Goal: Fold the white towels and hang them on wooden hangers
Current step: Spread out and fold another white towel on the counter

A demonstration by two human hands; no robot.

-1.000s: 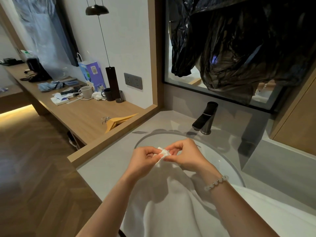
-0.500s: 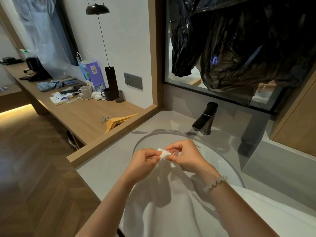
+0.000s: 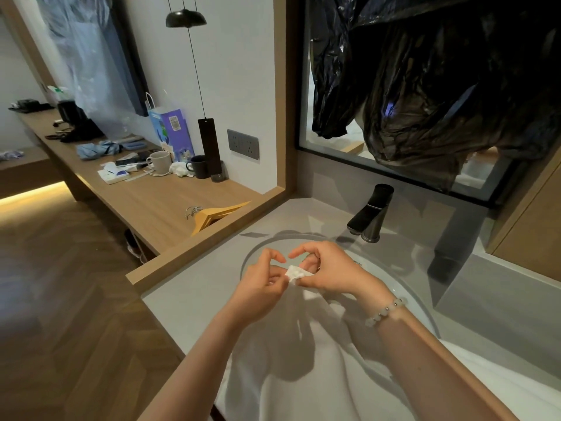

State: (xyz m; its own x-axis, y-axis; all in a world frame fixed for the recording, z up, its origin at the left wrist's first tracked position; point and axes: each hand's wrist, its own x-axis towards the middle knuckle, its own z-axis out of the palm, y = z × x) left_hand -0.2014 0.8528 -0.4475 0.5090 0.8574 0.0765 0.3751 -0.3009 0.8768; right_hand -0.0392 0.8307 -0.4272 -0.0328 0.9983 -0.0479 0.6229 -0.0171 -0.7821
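A white towel (image 3: 291, 369) hangs from my two hands over the round sink (image 3: 406, 296), its lower part draped toward me. My left hand (image 3: 261, 287) and my right hand (image 3: 328, 271) meet above the basin and pinch the same towel corner (image 3: 294, 273) between thumb and fingers. Both index fingers are lifted and nearly touch above the corner. A wooden hanger (image 3: 212, 215) with a metal hook lies on the wooden desk (image 3: 151, 202) to the left, behind the raised wooden ledge.
A black faucet (image 3: 368, 215) stands behind the sink. A black plastic bag (image 3: 425, 86) covers the mirror above. The desk carries mugs (image 3: 161, 162), a blue paper bag (image 3: 173, 132) and small clutter. The wooden ledge (image 3: 206, 238) separates desk and grey counter. Wood floor lies at left.
My hands have stayed over the basin, still pinching the towel corner. Both index fingers have lifted off the corner and now arch above it.
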